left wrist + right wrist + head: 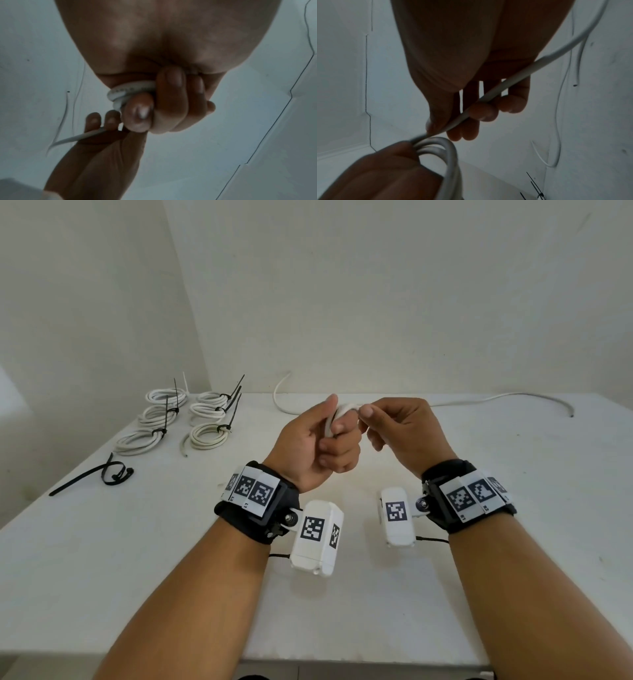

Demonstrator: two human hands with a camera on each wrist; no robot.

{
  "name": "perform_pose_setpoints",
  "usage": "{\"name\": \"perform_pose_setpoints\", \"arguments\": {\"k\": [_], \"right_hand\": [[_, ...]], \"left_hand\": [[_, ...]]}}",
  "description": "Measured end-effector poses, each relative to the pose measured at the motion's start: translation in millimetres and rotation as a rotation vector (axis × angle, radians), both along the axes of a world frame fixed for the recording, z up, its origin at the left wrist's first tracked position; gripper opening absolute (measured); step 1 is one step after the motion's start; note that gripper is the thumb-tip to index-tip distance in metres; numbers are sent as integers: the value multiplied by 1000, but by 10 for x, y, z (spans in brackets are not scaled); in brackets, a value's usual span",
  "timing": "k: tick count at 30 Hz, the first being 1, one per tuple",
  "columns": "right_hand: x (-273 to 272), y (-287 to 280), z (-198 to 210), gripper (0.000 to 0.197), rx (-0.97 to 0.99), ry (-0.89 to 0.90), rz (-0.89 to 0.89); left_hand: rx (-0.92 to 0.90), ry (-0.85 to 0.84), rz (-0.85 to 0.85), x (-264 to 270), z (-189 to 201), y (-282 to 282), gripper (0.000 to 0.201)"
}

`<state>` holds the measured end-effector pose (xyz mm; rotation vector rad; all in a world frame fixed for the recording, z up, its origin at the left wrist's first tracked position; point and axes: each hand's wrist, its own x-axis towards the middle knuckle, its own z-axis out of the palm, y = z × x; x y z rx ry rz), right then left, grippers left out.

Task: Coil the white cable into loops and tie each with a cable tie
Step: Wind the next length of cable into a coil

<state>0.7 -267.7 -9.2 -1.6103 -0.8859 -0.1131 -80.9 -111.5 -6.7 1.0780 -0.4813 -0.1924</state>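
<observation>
Above the middle of the white table [342, 594], my left hand [325, 436] is curled round a small coil of white cable [337, 416], seen as several loops [130, 89] against the fingers in the left wrist view. My right hand [380, 422] pinches the running strand of the same cable [489, 97] right beside the coil [440, 148]. The free length of that cable [507, 397] trails off over the table's back right. Both hands are held off the tabletop.
Several finished white coils [205, 433], each bound with a black cable tie, lie at the back left. A loose black cable tie [109, 472] lies near the left edge. Another white cable piece [279, 398] curves at the back centre against the wall.
</observation>
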Motion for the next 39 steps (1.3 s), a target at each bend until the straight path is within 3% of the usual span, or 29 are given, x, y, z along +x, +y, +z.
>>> {"name": "perform_pose_setpoints", "arguments": {"k": [3, 6, 11, 13, 15, 21, 24, 29, 31, 34, 39], "right_hand": [[-15, 49, -47, 38, -83, 26, 34], [-72, 120, -87, 42, -305, 5, 12], [-175, 207, -100, 36, -556, -93, 101], [-191, 198, -84, 21, -635, -105, 96], [-204, 177, -64, 21, -683, -135, 83], [-247, 170, -25, 21, -746, -250, 72], [-236, 108, 28, 16, -705, -291, 49], [-164, 8, 83, 8, -578, -361, -73], [-121, -36, 92, 12, -483, -365, -125], [-62, -89, 92, 15, -352, -358, -173], [-34, -66, 51, 2, -230, -357, -105]], "left_hand": [[-123, -43, 10, 5, 25, 19, 36], [-259, -75, 127, 37, 42, 29, 32], [-253, -112, 516, 113, 57, 126, 25], [-159, -122, 657, 130, 56, 176, 25], [-10, -120, 772, 147, 38, 204, 29], [698, -105, 960, 125, -57, 171, 30], [862, -1, 936, 164, -107, 240, 30], [1200, 74, 662, 102, -82, 173, 39], [1129, 120, 589, 78, -61, 112, 43], [872, 150, 508, 80, -59, 52, 50], [648, 111, 402, 98, -84, 37, 47]]}}
